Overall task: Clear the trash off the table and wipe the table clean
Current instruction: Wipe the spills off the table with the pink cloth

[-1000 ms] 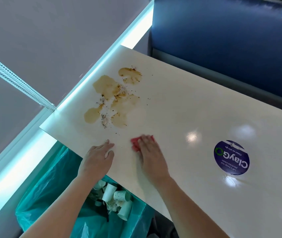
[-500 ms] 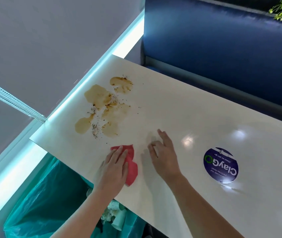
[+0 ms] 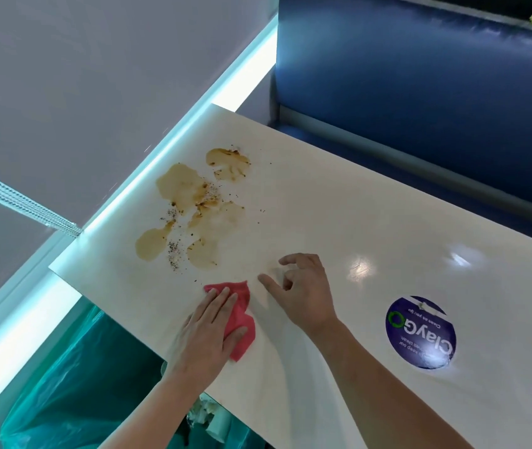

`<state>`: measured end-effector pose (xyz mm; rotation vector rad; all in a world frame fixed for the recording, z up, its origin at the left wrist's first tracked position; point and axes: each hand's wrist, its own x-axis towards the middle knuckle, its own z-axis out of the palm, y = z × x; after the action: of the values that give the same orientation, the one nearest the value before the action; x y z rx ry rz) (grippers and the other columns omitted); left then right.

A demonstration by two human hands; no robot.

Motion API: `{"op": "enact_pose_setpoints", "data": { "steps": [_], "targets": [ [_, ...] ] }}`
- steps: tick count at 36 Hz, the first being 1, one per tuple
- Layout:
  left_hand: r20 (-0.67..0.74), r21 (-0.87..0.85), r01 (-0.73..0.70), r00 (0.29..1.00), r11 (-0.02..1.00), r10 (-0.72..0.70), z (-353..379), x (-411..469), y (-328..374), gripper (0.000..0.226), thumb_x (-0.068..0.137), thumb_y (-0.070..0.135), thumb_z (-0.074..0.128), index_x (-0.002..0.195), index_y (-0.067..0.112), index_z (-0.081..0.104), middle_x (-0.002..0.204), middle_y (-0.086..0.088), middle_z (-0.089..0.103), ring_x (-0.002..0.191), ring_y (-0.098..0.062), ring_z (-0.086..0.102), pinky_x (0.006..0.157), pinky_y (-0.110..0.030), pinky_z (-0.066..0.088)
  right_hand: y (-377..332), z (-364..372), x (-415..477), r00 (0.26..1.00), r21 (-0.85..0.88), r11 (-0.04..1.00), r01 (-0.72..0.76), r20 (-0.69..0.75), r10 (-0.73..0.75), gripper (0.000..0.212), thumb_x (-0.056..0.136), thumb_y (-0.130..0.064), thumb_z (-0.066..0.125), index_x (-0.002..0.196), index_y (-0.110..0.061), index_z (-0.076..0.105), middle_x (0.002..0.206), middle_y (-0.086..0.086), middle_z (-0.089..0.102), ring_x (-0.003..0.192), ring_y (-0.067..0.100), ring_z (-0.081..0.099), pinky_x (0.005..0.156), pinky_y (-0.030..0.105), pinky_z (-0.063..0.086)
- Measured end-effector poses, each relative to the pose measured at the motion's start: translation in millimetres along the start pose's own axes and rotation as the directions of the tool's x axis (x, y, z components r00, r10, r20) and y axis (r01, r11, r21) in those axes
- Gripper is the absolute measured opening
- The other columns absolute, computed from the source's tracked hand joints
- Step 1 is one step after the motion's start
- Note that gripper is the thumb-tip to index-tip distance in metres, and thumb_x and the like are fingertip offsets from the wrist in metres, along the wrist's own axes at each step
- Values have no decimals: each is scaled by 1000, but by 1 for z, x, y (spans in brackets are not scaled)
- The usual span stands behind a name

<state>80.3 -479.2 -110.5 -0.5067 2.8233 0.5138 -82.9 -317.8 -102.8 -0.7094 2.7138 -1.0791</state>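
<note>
1. Since a second ago the red cloth (image 3: pixel 242 303) has passed from the right hand (image 3: pixel 306 293) to the left hand (image 3: pixel 207 338). The right hand has come off it and now sits just right of it.
2. The cloth lies crumpled on the bench (image 3: pixel 371 222) by its near-left edge. It is a little nearer than the brown spill (image 3: pixel 190 202) and not yet touching it.
3. The left fingers (image 3: pixel 222 299) lie straight and flat on the cloth, pressing rather than gripping, and its far tip and right side stick out past them. The right fingers (image 3: pixel 267 281) are loosely curled over the bare bench and hold nothing.
4. Risks as I judge them:
   - With only flat pressure on it, the bunched cloth may slip or roll under the palm on the glossy top.
   - A small wad may smear the liquid wider instead of lifting it.
   - A careless stroke could push the dark specks in the spill off the left edge, missing the green trash bag (image 3: pixel 73 384) below the near edge.
5. Further out, a round blue sticker (image 3: pixel 420 332) sits to the right and a blue seat (image 3: pixel 420 76) stands beyond the far edge.
</note>
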Motion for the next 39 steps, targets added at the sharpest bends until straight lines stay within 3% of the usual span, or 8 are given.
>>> {"op": "enact_pose_setpoints", "data": {
  "steps": [5,9,12,15,22,26,32,39],
  "targets": [
    [-32,-129,46,998,991,-50,-6,5,4,89,92,78,29,163,24,25,169,12,16,156,-6,12,122,-23,14,-17,34,-18,975,40,985,170,137,-174,48,98,-52,56,77,-17,80,118,-8,67,119,11,46,100,37,47],
    [-42,-216,52,997,975,-62,-9,1,-10,105,80,93,34,162,29,27,168,20,14,153,-4,18,121,-24,19,-24,44,-24,950,50,973,226,209,-231,28,99,-39,54,113,-20,68,150,3,46,143,22,33,120,40,33],
    [-74,-203,50,995,978,-66,-15,-7,-26,100,80,85,57,160,32,33,165,24,21,149,2,21,120,-26,21,-29,50,-28,949,5,974,228,222,-224,44,105,-39,43,141,-16,55,162,6,34,154,24,23,125,40,26],
    [-132,-195,74,986,978,-101,-24,-13,-39,87,85,78,56,156,30,41,161,21,33,147,-2,28,120,-29,23,-36,64,-36,922,-77,955,287,294,-254,60,107,-45,35,156,-11,38,169,7,20,158,24,10,128,41,18],
    [-136,-175,438,876,882,-462,-51,8,-75,63,106,49,40,160,17,33,167,-7,30,153,-28,25,126,-46,21,-42,107,-51,943,-253,923,291,236,-233,61,108,-40,38,154,-1,39,166,18,25,157,32,17,125,49,26],
    [-30,-47,480,876,876,-482,-63,18,-84,60,110,43,32,161,12,30,170,-11,21,155,-28,22,126,-40,15,-46,108,-59,957,-296,915,273,180,-227,65,107,-38,39,158,-1,29,169,20,15,158,33,12,127,47,20],
    [22,33,444,896,896,-444,-62,18,-89,62,110,40,30,164,11,18,172,-10,9,159,-23,11,126,-32,4,-65,115,-41,937,-278,907,316,238,-254,57,107,-40,37,162,-27,27,171,18,7,158,36,1,128,50,13],
    [98,37,406,908,913,-408,-66,19,-103,61,111,35,24,165,11,8,172,-10,0,159,-19,2,126,-29,2,-86,119,-25,961,-272,922,275,112,-253,43,100,-32,51,137,-10,57,135,12,55,125,32,52,112,48,43]
  ]
}}
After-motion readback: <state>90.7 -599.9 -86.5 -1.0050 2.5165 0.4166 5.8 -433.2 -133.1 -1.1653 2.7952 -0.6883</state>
